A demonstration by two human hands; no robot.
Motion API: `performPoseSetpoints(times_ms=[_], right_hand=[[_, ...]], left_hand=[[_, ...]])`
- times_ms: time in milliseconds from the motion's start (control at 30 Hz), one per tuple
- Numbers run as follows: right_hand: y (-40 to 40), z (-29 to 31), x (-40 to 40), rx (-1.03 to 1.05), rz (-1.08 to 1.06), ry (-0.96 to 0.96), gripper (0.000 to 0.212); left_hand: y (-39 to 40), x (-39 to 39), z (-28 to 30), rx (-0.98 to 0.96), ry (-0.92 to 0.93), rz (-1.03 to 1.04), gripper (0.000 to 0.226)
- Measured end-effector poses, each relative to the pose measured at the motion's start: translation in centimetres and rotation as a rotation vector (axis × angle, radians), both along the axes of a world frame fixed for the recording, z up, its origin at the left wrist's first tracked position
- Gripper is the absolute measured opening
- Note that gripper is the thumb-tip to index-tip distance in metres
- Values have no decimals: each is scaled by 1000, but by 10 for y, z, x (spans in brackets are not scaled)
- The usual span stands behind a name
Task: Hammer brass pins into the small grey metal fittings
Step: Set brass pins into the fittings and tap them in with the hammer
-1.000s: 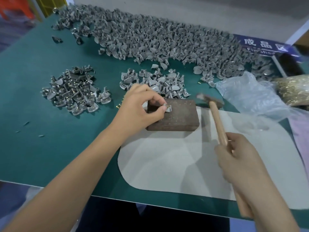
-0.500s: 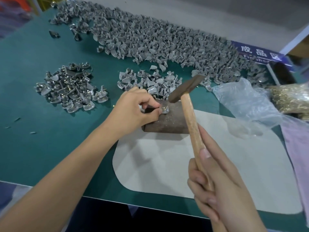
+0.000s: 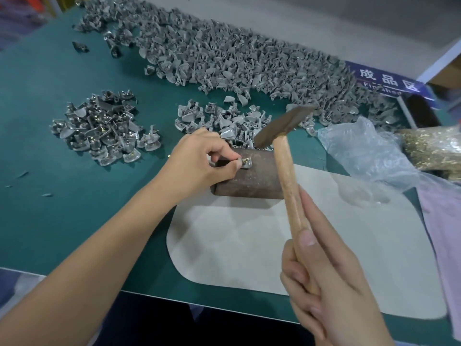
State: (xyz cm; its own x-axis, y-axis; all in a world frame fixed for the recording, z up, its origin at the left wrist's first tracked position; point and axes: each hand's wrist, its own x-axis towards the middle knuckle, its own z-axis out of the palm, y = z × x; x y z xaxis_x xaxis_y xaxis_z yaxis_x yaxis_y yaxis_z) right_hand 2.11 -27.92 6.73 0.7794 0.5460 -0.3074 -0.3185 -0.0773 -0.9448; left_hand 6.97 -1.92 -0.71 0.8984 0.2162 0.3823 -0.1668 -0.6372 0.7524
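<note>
A small grey fitting with a brass pin (image 3: 245, 164) sits on the top left of a rusty brown metal block (image 3: 252, 177). My left hand (image 3: 199, 161) pinches that fitting and steadies it on the block. My right hand (image 3: 331, 283) grips the wooden handle of a hammer (image 3: 287, 171). The dark hammer head (image 3: 284, 126) is raised above and to the right of the fitting, apart from it.
A big heap of grey fittings (image 3: 224, 58) runs along the back of the green table (image 3: 50, 221). Smaller piles lie at left (image 3: 104, 126) and behind the block (image 3: 224, 121). A pale mat (image 3: 274, 245), clear plastic bag (image 3: 361, 148) and brass pins (image 3: 434, 148) are on the right.
The hammer swung up from beside the block, and its head now hangs raised over it. My left hand kept its pinch on the fitting.
</note>
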Motion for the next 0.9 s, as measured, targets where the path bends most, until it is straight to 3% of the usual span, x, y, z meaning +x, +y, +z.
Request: performPoseSetpoints(times_ms=[133, 267, 567, 833, 900], right_hand=[[2, -1, 1, -45, 38, 18, 36], [-1, -5, 1, -27, 33, -26, 50], [0, 0, 4, -75, 47, 25, 37], [1, 3, 6, -99, 14, -4, 47], [-2, 5, 6, -82, 4, 1, 39]], left_hand=[[0, 0, 2, 33, -18, -8, 7], [0, 0, 4, 39, -16, -10, 6], [2, 0, 3, 17, -19, -28, 6], [3, 0, 3, 38, -36, -24, 5], [1, -1, 3, 19, -28, -25, 3]])
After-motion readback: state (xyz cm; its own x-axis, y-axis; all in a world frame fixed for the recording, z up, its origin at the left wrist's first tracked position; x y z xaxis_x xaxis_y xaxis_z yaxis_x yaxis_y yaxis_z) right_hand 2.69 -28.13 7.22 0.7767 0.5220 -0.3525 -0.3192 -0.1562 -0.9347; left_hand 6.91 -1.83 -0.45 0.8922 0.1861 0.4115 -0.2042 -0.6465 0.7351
